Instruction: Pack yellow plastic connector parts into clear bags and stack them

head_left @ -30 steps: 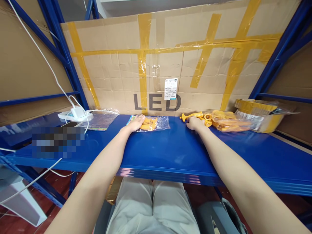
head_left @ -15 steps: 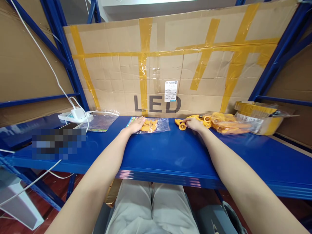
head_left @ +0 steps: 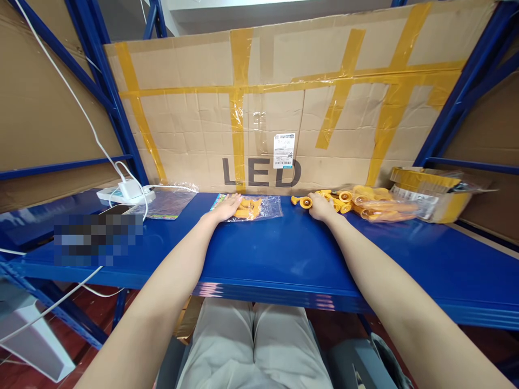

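Note:
My left hand (head_left: 227,207) lies flat with outstretched fingers on a clear plastic bag (head_left: 272,207). Yellow-orange plastic pieces (head_left: 248,208) are inside this bag, and a coloured printed card shows at its left end. My right hand (head_left: 321,207) is curled beside a yellow plastic piece (head_left: 302,202) with a round, cup-like end. Its fingers appear closed on that piece, though the fingertips are hidden. Just right of this hand, similar loose yellow pieces (head_left: 343,202) form a small heap on the blue shelf (head_left: 275,254).
A clear bag of yellow pieces (head_left: 383,206) and a taped round container (head_left: 436,197) stand on the right. To the left are a white power strip (head_left: 130,190) with cables, a flat plastic packet (head_left: 172,202) and a blurred dark object (head_left: 97,235). A cardboard sheet (head_left: 190,124) backs the shelf.
My right hand has shifted slightly right. The yellow piece beside its fingers has turned, its round end now higher and closer to the hand. My left hand stays on the bag.

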A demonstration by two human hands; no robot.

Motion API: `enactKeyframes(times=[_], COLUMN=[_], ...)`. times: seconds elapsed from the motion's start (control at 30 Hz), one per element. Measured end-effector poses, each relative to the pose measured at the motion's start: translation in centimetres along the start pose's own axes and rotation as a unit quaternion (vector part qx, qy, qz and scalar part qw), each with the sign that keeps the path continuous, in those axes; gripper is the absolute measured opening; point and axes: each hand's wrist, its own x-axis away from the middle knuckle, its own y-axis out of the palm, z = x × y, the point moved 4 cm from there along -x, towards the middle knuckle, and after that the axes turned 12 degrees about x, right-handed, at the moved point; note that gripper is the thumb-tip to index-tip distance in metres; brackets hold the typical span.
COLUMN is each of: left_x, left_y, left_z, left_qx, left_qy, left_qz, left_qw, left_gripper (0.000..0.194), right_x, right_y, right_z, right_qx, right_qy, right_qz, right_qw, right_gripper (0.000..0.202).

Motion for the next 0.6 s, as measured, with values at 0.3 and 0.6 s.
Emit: enactKeyframes(times=[0.3, 0.6], left_x=[-0.1, 0.6], left_y=[0.2, 0.0], left_z=[0.4, 1.0], left_qx=[-0.054, -0.022], left_qy=[-0.009, -0.045], left_qz=[-0.034, -0.028], left_qw=[0.998, 0.998], left_gripper=[0.077, 0.072], right_x=[-0.6, 0.4], right_y=[-1.2, -2.9], right_z=[1.0, -2.4], right_qx=[-0.107, -0.018], right_qy=[0.136, -0.052], right_qz=[0.106, 0.134], right_qw=[0.979, 0.989], right_gripper=[0.029, 0.026])
